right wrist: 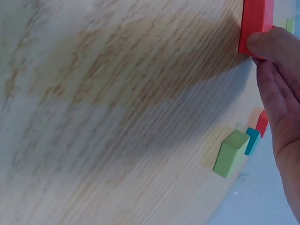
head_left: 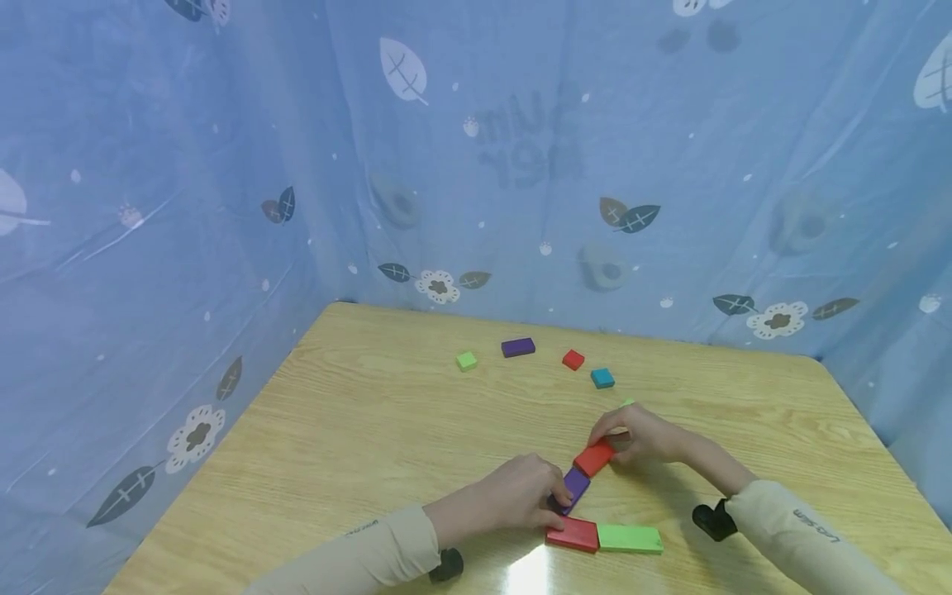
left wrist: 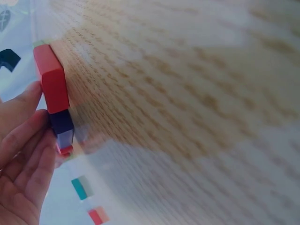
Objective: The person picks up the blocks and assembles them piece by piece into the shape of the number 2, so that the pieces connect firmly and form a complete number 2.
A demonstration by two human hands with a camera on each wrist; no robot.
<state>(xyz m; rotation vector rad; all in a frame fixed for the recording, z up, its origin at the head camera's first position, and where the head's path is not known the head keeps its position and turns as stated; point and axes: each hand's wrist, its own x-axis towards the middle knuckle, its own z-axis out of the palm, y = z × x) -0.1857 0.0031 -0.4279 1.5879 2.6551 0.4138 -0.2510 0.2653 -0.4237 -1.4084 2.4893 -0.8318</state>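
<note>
In the head view, several flat blocks form a bent row on the table. My left hand (head_left: 513,496) touches a purple block (head_left: 576,487) with its fingertips, and its thumb rests against the near red block (head_left: 573,535). The left wrist view shows those fingers fairly straight along the purple block (left wrist: 62,124) and the thumb on the red block (left wrist: 52,77). At the upper end of the row, my right hand (head_left: 647,434) pinches another red block (head_left: 595,457) between thumb and fingers. A long light green block (head_left: 630,539) lies end to end with the near red one.
Farther back lie a small green block (head_left: 466,361), a purple block (head_left: 518,347), a small red block (head_left: 573,359) and a teal block (head_left: 603,378). Another green block (right wrist: 231,153) stands beyond my right hand. Blue patterned curtains (head_left: 521,165) surround the wooden table (head_left: 357,413).
</note>
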